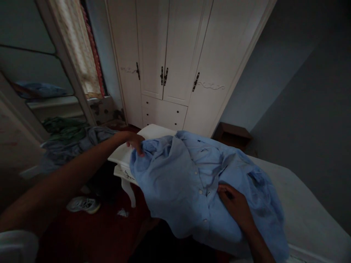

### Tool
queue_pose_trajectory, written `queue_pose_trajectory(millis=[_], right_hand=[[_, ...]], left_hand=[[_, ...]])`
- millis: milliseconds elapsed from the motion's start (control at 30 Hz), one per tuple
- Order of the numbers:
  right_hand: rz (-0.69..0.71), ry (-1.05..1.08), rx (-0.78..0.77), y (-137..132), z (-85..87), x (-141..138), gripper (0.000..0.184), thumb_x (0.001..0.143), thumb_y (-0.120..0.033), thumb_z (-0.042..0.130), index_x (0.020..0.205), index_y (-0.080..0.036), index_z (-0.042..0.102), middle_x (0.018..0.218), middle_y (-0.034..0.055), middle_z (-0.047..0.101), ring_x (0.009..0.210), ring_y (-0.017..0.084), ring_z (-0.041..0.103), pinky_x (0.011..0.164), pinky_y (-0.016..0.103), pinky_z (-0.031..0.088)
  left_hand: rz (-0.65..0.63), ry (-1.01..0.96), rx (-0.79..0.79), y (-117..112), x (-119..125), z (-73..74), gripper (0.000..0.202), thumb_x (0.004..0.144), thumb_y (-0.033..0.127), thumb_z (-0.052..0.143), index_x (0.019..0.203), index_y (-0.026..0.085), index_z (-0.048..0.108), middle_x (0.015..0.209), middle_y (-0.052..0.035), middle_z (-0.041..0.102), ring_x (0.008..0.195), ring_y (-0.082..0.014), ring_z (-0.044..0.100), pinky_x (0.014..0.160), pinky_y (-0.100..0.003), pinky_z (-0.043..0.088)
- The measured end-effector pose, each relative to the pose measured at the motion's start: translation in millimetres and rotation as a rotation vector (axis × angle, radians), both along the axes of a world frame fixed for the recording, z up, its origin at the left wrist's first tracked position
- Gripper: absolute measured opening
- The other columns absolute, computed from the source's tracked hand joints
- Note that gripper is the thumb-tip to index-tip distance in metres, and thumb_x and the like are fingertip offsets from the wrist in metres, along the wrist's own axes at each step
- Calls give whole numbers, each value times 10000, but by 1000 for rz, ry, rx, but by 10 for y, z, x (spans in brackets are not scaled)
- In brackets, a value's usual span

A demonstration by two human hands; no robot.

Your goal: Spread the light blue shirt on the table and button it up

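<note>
A light blue button-up shirt (175, 179) lies crumpled over the end of a white bed (304, 204), one part hanging past the edge. My left hand (134, 141) reaches out to the shirt's far left corner with its fingers closed on the fabric. My right hand (236, 204) rests on the shirt near the button row, fingers curled into the cloth.
A white wardrobe (178, 62) with dark handles and small drawers stands ahead. A white bedside piece (123, 164) sits under the shirt's left end. A sneaker (83, 204) lies on the red floor. Piled clothes (68, 140) are at the left, a dark wooden stool (233, 135) beside the wardrobe.
</note>
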State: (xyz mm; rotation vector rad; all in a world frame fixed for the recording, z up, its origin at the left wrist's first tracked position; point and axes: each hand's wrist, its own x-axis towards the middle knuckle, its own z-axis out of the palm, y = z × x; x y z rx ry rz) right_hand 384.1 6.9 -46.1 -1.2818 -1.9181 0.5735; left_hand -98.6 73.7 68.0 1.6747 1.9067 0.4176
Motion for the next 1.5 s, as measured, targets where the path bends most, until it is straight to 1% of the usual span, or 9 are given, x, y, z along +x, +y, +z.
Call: queue_pose_trajectory(millis=[100,200,433,600,733,833,1033,1233,1500], right_hand=[[-13,-20,-7,-11,23,-7,388,843,-530,533,898,-197,723,896,66,726,830,250,695,779,358,550],[-29,-27,-17,-18,33,-3,406,827,-554,542,899,-201,728,898,67,729,830,257,696,782,365,553],[-25,-33,-39,-4,-8,27,413,827,-563,544,922,-203,725,945,70,728,874,263,696,805,366,550],[-19,-41,-7,-19,18,6,395,857,-538,531,918,-194,715,934,72,726,858,248,691,800,348,545],[1,-30,14,6,-12,15,386,860,-517,524,928,-189,714,922,70,726,847,241,689,785,343,534],[10,-9,27,29,-53,26,375,865,-502,523,930,-187,714,919,69,722,855,234,683,791,339,523],[0,-32,43,9,-43,-25,325,891,-433,488,883,-184,697,868,61,699,798,211,651,756,333,497],[51,153,-17,28,71,65,321,861,-407,559,1004,-152,691,801,51,667,709,167,619,668,278,491],[-328,-10,192,788,702,633,268,878,-346,513,945,-162,697,927,75,705,834,198,640,793,305,468]], left_hand=[[-50,78,-240,-266,-17,-30,392,386,417,826,675,176,720,582,-86,600,525,-214,532,520,-347,459],[29,92,-145,-414,24,-37,264,455,342,795,615,158,693,556,-68,576,505,-200,515,500,-319,431],[302,301,405,-421,71,395,223,713,109,581,894,112,711,860,-100,671,817,-232,627,747,-326,485],[381,595,766,-492,278,696,342,874,127,442,1111,146,687,1224,-152,572,1267,-368,431,1054,-563,298],[185,792,554,-361,348,517,401,894,118,421,1256,112,595,1242,-205,576,1243,-377,468,1033,-590,331],[3,767,320,-223,456,246,444,785,107,548,1224,118,618,1127,-182,653,1086,-322,597,957,-469,458],[-381,537,421,17,1083,-208,652,833,204,487,1470,104,392,1458,-156,460,1316,-255,472,1100,-348,377],[-178,398,476,582,1355,-445,790,852,292,511,1520,3,204,1520,-216,356,1394,-275,382,1160,-350,291],[60,325,349,1207,1327,-435,422,778,295,596,1150,96,624,1158,-207,658,1124,-326,611,947,-387,472]])
